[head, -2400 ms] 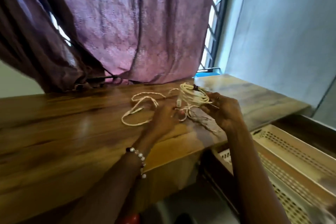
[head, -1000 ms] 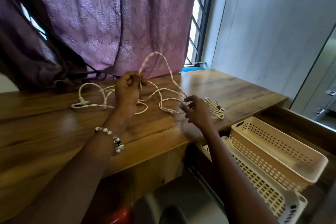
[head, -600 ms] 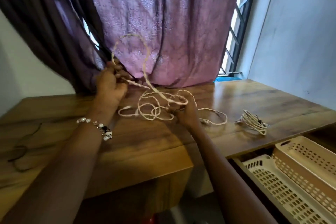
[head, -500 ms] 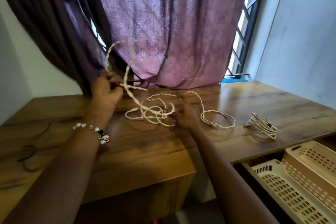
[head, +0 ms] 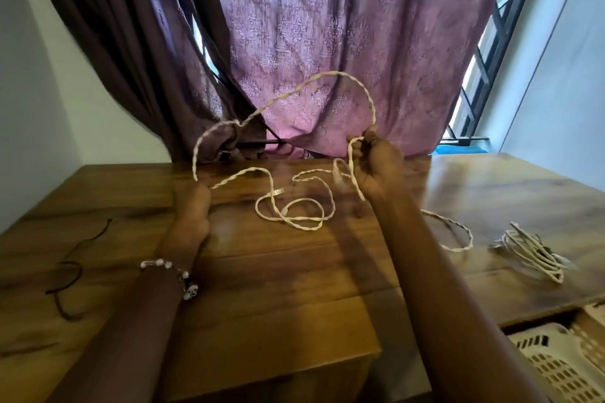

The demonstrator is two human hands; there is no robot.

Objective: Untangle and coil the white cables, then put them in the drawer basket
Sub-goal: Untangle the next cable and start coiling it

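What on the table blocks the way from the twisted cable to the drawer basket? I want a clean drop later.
Only the coiled cable bundle lies on the table between the twisted cable and the drawer basket.

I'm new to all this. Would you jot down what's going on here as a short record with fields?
setting: wooden table before a purple curtain
left hand: low at the table, pinching one end of an arch of the twisted white cable
right hand: raised, closed on the arch's other end
loose cable: rest lies in loops on the table
coiled white cable: lying at the right, untouched
baskets: in the open drawer at lower right; contents cannot be told
other: thin dark cord at far left
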